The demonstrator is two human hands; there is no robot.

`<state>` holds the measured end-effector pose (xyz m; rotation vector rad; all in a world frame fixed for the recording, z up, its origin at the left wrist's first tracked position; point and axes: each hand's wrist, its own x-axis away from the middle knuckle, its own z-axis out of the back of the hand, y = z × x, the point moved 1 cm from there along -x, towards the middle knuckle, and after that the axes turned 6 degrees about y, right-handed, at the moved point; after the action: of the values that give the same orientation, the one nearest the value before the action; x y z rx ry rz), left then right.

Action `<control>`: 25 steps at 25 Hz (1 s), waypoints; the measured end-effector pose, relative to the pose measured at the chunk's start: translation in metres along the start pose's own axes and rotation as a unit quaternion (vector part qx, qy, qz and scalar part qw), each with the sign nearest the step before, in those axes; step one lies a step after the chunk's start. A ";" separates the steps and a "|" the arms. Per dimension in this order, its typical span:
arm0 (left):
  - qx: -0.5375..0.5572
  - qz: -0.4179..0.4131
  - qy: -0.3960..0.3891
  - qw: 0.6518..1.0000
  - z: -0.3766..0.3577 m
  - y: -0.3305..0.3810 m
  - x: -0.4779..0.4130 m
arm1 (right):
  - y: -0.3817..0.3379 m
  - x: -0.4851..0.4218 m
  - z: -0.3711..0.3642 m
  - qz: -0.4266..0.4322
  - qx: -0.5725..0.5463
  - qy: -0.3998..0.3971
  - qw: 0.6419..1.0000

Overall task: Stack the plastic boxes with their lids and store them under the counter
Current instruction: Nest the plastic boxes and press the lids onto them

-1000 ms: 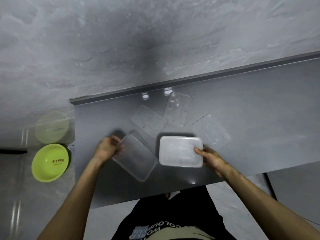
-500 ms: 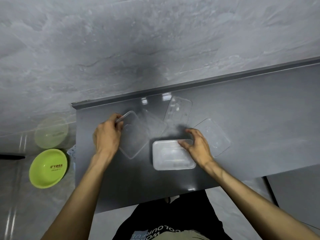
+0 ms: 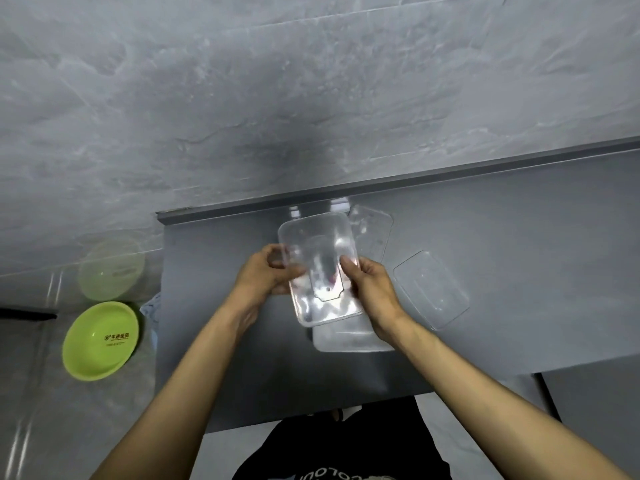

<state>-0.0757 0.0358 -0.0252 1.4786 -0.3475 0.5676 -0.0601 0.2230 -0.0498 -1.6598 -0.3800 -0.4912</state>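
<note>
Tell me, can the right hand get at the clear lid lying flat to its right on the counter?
Probably yes. The clear lid lies uncovered on the counter just beside the right hand, nothing between them. That hand is gripping the clear box with the left hand, so it must release first.

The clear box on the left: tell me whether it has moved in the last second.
Yes. The clear box has left the counter: both hands now hold it above the white box, nearer the counter's back rim.
</note>
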 end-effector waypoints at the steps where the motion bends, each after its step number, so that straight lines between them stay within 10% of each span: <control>1: -0.014 0.014 -0.025 0.999 -0.006 -0.005 0.003 | 0.000 0.001 0.004 -0.003 -0.016 0.012 1.000; 18: 0.114 0.063 0.057 0.990 -0.027 -0.022 -0.007 | 0.027 0.001 0.024 -0.141 -0.096 0.016 0.985; 25: 0.002 0.022 0.128 0.992 -0.016 -0.040 -0.022 | 0.031 -0.007 0.064 -0.010 0.113 0.101 0.988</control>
<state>-0.0737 0.0485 -0.0716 1.3846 -0.1789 0.7839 -0.0437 0.2824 -0.0868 -1.3750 -0.2923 -0.6030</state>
